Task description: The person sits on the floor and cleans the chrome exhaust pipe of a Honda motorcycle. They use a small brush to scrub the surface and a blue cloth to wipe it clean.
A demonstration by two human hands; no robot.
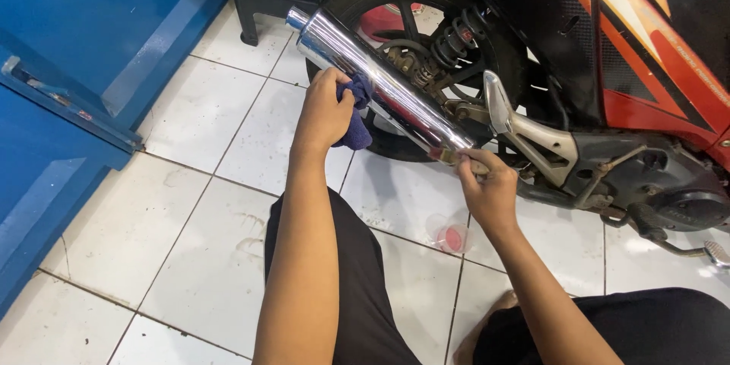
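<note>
**Two hands on a chrome exhaust pipe**

Two bare hands work on the shiny chrome exhaust pipe [380, 84], which slants from far left down to near right along the side of a red and black motorbike [646, 53]. The left hand [325, 110] presses a dark blue cloth [356, 118] against the near side of the pipe, about halfway along, with the fingers curled around the cloth. The right hand [489, 190] grips the narrow lower end of the pipe, fingers closed around it, just beside a silver footrest bracket [525, 133].

Behind the pipe are the rear wheel [411, 7] and a coiled shock spring [455, 39]. On the white tiled floor [190, 213], near the right hand, lies a small clear cup with something pink in it [450, 236]. A blue cabinet [84, 61] fills the left side. The person's black trousers [365, 289] show at the near edge.
</note>
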